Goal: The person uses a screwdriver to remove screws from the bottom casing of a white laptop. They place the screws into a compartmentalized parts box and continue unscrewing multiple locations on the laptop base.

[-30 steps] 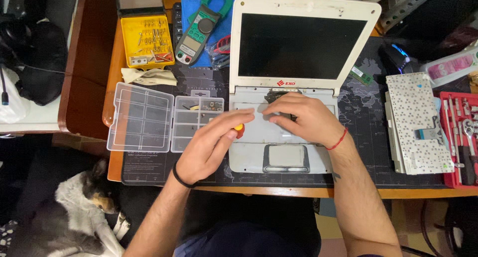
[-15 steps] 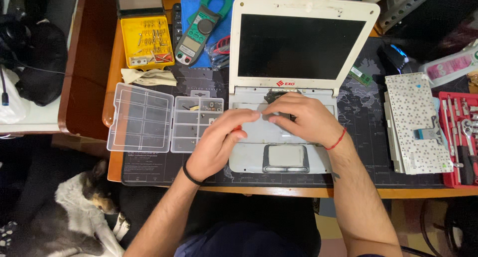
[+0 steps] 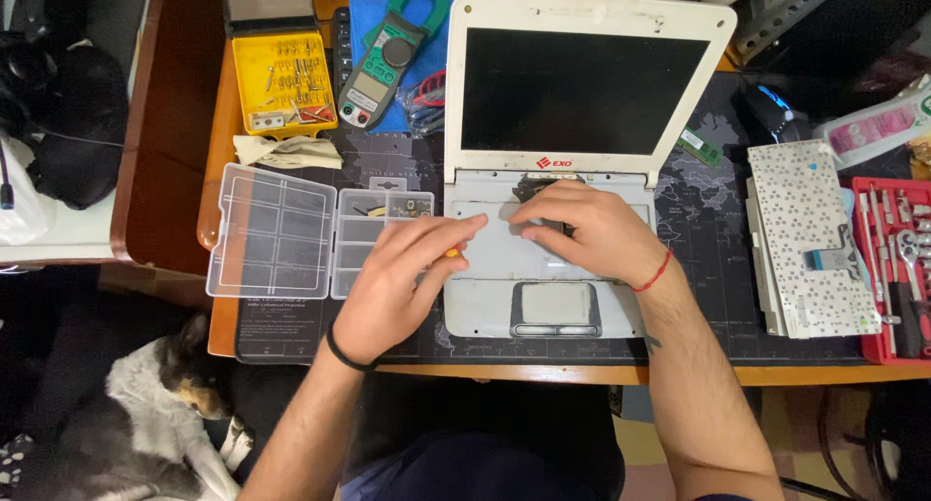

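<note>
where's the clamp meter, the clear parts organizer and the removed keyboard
clamp meter (image 3: 380,72), head view, on its grey body below the dial
clear parts organizer (image 3: 267,231), head view, on its open lid
removed keyboard (image 3: 810,231), head view, on its white underside

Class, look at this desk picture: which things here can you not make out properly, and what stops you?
- Tool in the left hand, head view: only an orange tip shows; the fingers hide the rest.
- Laptop deck, head view: the right hand covers the spot being worked on.
- Parts in the clear organizer: too small to tell.
- Socket set: cut off by the right edge.
- Dog: cut off by the bottom edge.
</note>
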